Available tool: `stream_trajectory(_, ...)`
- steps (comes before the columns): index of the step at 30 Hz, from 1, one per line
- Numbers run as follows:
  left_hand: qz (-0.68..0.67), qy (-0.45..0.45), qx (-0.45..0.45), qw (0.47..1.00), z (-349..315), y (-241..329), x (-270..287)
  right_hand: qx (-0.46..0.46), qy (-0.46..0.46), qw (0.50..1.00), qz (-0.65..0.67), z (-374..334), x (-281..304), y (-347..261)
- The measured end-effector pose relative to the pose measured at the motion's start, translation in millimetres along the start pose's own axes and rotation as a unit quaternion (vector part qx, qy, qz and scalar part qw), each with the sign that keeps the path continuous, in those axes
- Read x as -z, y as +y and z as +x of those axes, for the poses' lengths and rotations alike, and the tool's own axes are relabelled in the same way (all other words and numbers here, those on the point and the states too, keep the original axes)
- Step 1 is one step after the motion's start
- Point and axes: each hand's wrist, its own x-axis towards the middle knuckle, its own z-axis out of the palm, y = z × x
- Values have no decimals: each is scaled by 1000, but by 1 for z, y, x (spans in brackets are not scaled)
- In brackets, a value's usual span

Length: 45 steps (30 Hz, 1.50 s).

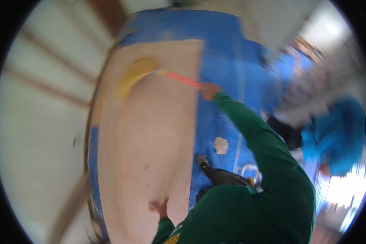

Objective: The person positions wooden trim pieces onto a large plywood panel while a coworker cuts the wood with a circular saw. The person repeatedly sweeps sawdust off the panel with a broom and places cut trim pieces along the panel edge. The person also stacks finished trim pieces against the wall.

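Note:
My right hand point(210, 91), arm stretched far forward, is closed round the red handle of a hand broom point(140, 72). The broom's yellow bristles are smeared by motion over the far part of a long pale wooden board point(150, 122). Down at the near end, my left hand point(159, 206) is on or just over the board with its fingers apart and nothing in them. Blur hides whether it presses on the surface.
Blue sheeting point(221, 49) covers the floor round the board. On it, right of the board, lie a small whitish piece point(221, 145) and a white coil point(250, 168). A white wall point(44, 122) runs along the left. A person in blue point(333, 136) is at the right.

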Motion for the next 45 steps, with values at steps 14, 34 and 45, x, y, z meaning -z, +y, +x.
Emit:
stream_trajectory(14,-249,257,-66,931,-109,70,-9,-135,70,988,-2,-108,-56,-69)
stream_trajectory(34,-466,72,338,814,-423,-73,-196,-89,-383,918,-56,-234,-293,-280)
stream_trajectory(45,-536,-24,265,802,-452,-192,-249,472,-293,810,-189,-386,-279,-440)
